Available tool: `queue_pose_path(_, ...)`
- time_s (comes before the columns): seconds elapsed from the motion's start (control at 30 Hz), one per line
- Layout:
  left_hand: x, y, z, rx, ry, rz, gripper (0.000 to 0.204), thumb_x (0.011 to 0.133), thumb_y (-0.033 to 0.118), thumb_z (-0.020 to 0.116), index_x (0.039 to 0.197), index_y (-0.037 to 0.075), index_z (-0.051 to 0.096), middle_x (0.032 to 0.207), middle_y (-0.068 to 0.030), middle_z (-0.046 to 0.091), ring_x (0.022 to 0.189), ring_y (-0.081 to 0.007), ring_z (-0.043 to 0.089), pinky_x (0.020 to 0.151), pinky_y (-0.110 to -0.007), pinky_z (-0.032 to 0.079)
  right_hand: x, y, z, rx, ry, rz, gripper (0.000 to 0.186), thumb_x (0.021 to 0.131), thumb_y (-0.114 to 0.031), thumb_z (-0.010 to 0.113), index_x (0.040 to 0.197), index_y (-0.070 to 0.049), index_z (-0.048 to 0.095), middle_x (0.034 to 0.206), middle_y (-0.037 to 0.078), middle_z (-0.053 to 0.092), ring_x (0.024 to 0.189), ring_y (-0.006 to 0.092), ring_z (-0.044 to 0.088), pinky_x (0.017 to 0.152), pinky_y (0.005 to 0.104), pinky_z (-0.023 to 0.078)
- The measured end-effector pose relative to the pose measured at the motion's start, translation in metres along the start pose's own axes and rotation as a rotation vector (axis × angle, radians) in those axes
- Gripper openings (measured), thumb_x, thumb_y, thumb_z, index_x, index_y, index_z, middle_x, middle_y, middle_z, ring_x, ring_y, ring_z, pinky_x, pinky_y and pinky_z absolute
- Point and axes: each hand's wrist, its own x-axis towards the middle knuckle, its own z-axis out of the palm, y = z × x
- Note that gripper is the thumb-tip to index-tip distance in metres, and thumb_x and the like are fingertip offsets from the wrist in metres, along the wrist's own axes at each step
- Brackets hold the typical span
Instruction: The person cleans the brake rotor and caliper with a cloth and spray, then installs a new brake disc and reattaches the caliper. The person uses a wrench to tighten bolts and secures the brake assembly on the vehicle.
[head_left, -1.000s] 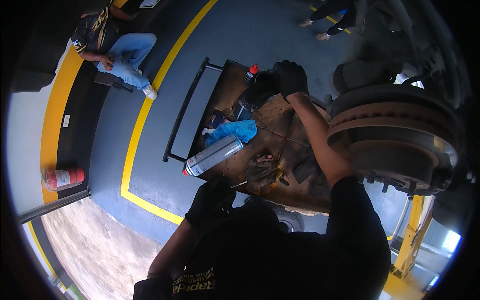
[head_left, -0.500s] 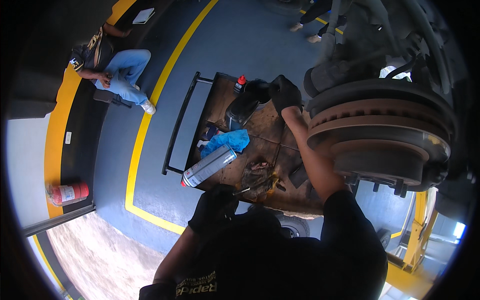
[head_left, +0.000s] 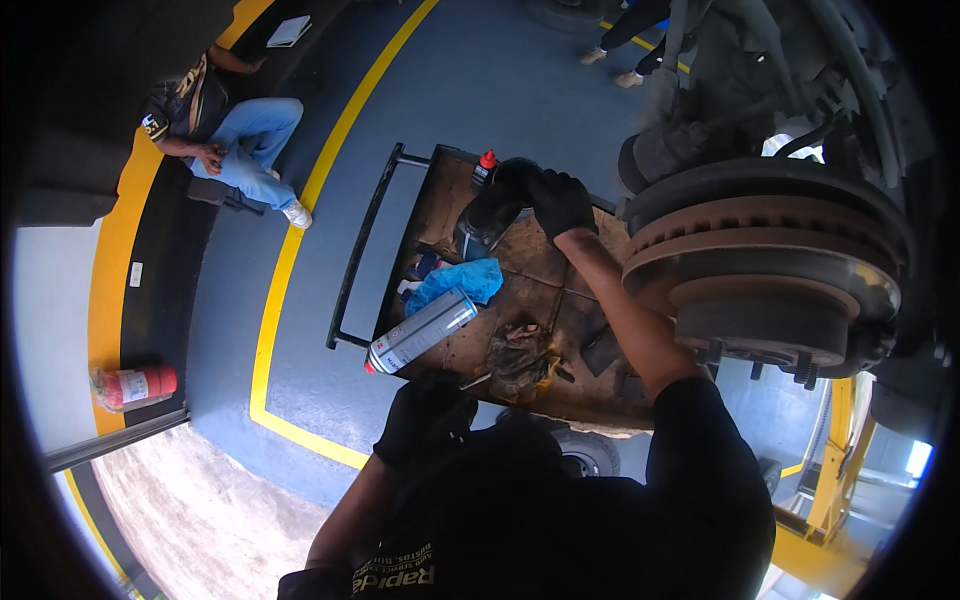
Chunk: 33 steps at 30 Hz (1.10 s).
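Observation:
My left hand (head_left: 425, 420), in a black glove, is closed near the cart's front edge. A short, thin metal rod (head_left: 476, 381) sticks out of its fingers. My right hand (head_left: 563, 204), also gloved in black, reaches over the cart's far side with fingers curled. It is at a dark, rounded object (head_left: 514, 184), whose kind I cannot make out; whatever the fingers hold is hidden. A spray can (head_left: 422, 332) lies beside a blue cloth or glove (head_left: 455, 284). A crumpled, dirty plastic bag (head_left: 520, 362) lies ahead of my left hand.
The brown-topped cart (head_left: 530, 262) has a black handle (head_left: 362, 250) on its left. A red-capped bottle (head_left: 484, 167) stands at its far edge. To the right hangs a rusty brake disc (head_left: 740, 225) with studs. A person (head_left: 225, 130) sits at far left, near a fire extinguisher (head_left: 140, 384).
My right hand has shifted slightly left and nearer, toward the dark rounded object. My left hand has barely moved, still with the metal rod.

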Motion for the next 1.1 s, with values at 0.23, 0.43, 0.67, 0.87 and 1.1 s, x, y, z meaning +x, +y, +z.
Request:
queue_pose_path(0.23,-0.002,-0.013,0.001,-0.237,-0.014,-0.058,0.020,0.092,0.004,0.067,0.112,0.000,0.068,0.097,-0.0082,0.068,0.083,-0.0166,0.071,0.070,-0.030,0.056,0.011,0.003,-0.023,0.006,-0.222,0.113,0.018,0.085,-0.010,0.061,0.102,-0.014,0.066,0.091,0.010,0.065,0.086,0.0332,0.067,0.075,0.0452,0.054)
queue_pose_path(0.43,0.006,-0.014,0.001,-0.339,-0.006,-0.061,0.021,0.096,0.004,0.062,0.117,0.001,0.067,0.091,-0.0044,0.068,0.078,-0.0104,0.065,0.066,-0.025,0.052,-0.016,0.049,-0.004,-0.203,0.179,0.076,0.015,0.086,-0.007,0.062,0.100,-0.010,0.066,0.097,0.011,0.068,0.086,0.0286,0.067,0.074,0.0401,0.053)
queue_pose_path(0.67,0.025,-0.033,-0.001,-0.227,0.017,0.149,0.025,0.100,0.008,0.061,0.124,0.002,0.063,0.106,-0.0075,0.071,0.093,-0.0151,0.070,0.077,-0.027,0.056,-0.089,0.070,-0.103,0.373,-0.019,0.495,0.013,0.087,-0.004,0.064,0.100,-0.005,0.064,0.098,0.010,0.065,0.083,0.0236,0.065,0.071,0.0361,0.052)
queue_pose_path(0.87,0.057,-0.021,0.025,-0.203,-0.031,0.273,0.018,0.098,0.004,0.062,0.116,0.001,0.060,0.104,-0.0093,0.068,0.097,-0.0151,0.069,0.084,-0.030,0.057,-0.177,0.029,-0.218,0.970,-0.048,0.767,0.012,0.089,-0.002,0.065,0.100,-0.002,0.064,0.099,0.010,0.063,0.080,0.0194,0.062,0.069,0.0327,0.050)
queue_pose_path(1.1,0.057,0.031,0.086,-0.155,-0.102,0.292,0.019,0.095,0.012,0.069,0.109,0.001,0.061,0.092,-0.0078,0.069,0.084,-0.0128,0.070,0.072,-0.027,0.055,-0.227,-0.033,-0.320,1.042,0.051,0.770,0.014,0.087,0.005,0.067,0.100,0.002,0.063,0.098,0.009,0.062,0.081,0.0164,0.062,0.069,0.0294,0.050)
